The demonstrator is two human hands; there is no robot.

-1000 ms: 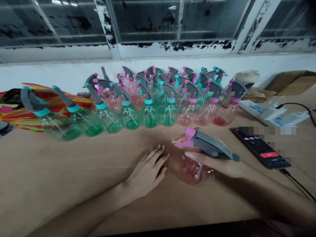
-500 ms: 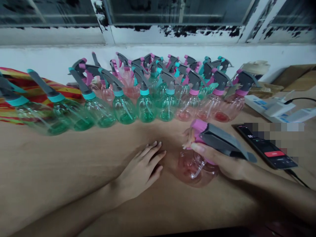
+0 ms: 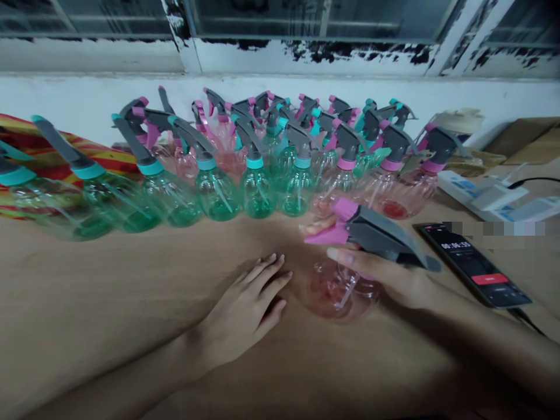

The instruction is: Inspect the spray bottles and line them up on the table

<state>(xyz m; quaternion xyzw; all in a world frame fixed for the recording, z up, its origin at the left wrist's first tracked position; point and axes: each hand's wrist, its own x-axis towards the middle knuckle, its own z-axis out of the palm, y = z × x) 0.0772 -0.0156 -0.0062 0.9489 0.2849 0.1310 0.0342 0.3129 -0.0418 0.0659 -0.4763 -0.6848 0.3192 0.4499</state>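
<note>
My right hand (image 3: 385, 274) is wrapped round the neck of a pink spray bottle (image 3: 339, 289) with a grey and pink trigger head (image 3: 371, 233). The bottle stands on the brown table (image 3: 109, 291), just right of centre. My left hand (image 3: 245, 303) lies flat on the table beside the bottle, fingers stretched out and holding nothing. Behind both hands stand rows of several more spray bottles, green ones (image 3: 214, 192) to the left and pink ones (image 3: 394, 192) to the right.
A phone (image 3: 475, 265) with a timer on its screen lies at the right, a cable running from it. A white power strip (image 3: 485, 192) and cardboard (image 3: 525, 137) lie at the far right. Striped red and yellow cloth (image 3: 56, 154) sits at the left under the window wall.
My right hand has shifted the pink bottle slightly left, and its nozzle has turned to point left again. The left hand has stayed flat on the table.
</note>
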